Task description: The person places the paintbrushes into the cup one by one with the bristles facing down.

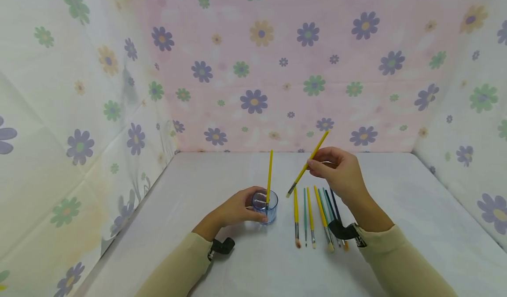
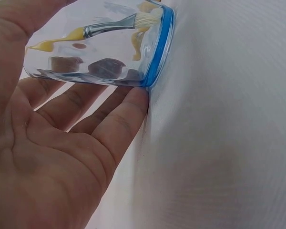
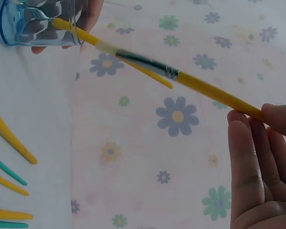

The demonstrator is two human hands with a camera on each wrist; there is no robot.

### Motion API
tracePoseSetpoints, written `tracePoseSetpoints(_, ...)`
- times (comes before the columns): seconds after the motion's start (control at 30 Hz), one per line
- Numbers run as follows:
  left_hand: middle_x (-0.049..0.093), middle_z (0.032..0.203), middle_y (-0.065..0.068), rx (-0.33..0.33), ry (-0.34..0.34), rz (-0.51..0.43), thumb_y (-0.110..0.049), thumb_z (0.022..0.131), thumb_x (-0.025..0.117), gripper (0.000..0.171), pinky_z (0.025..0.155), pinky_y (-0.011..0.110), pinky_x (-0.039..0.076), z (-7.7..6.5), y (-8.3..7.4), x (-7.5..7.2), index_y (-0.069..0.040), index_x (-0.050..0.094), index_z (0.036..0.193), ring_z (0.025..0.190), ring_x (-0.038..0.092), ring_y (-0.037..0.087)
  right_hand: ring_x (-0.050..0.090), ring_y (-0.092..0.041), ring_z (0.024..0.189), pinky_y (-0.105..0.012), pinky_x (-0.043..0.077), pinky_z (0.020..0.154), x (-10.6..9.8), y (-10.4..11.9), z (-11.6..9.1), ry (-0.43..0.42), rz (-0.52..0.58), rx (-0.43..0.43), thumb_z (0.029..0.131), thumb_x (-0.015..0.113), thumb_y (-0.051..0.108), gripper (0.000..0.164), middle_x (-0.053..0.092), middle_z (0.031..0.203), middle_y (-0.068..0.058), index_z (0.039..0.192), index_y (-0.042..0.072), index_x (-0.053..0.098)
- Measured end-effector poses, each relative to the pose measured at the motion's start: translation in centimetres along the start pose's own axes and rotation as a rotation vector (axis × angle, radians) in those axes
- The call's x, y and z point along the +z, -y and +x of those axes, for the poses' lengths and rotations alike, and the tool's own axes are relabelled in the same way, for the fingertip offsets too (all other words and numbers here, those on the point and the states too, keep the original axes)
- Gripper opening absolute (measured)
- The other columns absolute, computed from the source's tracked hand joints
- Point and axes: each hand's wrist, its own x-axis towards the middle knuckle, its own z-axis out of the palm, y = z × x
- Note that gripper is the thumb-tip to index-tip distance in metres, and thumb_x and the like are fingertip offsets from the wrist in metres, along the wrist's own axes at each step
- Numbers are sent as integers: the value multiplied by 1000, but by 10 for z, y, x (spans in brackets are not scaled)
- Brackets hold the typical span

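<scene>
My left hand (image 1: 236, 208) curls around a clear blue-tinted glass (image 1: 272, 216) standing on the table, its thumb on the near side. One yellow paintbrush (image 1: 270, 169) leans in the glass, handle up; the left wrist view shows its pale bristles (image 2: 148, 19) down at the blue base (image 2: 163, 47). To the right and higher, my right hand (image 1: 343, 174) pinches a second yellow paintbrush (image 1: 301, 174) between thumb and fingertips. That brush slants, with its metal ferrule (image 3: 145, 63) and pale bristles pointing down and left toward the glass.
Right of the glass, several paintbrushes lie side by side, bristles toward me: a thick yellow brush (image 1: 296, 213), a thin teal brush (image 1: 305, 218), more yellow ones and dark-handled brushes (image 1: 334, 204) partly under my right wrist. Flowered cloth (image 1: 277, 68) encloses the white table (image 1: 214, 169).
</scene>
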Motion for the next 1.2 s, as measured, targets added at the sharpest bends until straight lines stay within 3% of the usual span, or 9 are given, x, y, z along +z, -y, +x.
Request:
tracePoseSetpoints(0.27,60,123,-11,2,-6,13,-36,69,85,74,100,39,45,0,1,0,-37,46,132,111,59,7,69,-22,91,-33,57,76,12,0,-5,9,-31,-29,80,76,33,34,68,103,-8,104,13,65)
tracePoseSetpoints(0.47,60,124,-8,3,-5,8,-33,70,85,76,100,40,45,-1,0,0,-31,46,135,110,59,7,69,-23,90,-34,57,74,22,-7,-6,44,-29,-69,81,75,32,30,68,102,-8,103,13,65)
tracePoseSetpoints(0.97,60,123,-11,-22,-2,9,-35,70,85,78,101,40,45,-1,-2,-1,-29,44,137,111,58,8,69,-21,87,-32,57,75,40,-28,-7,122,-63,-56,84,73,26,24,69,102,-6,103,12,65)
tracePoseSetpoints(1.2,60,127,-4,-17,11,-7,-34,71,84,79,102,42,44,0,-3,0,-26,43,138,112,58,8,69,-20,83,-29,57,74,48,-39,-6,137,-108,-31,84,73,27,21,70,99,-1,101,17,66)
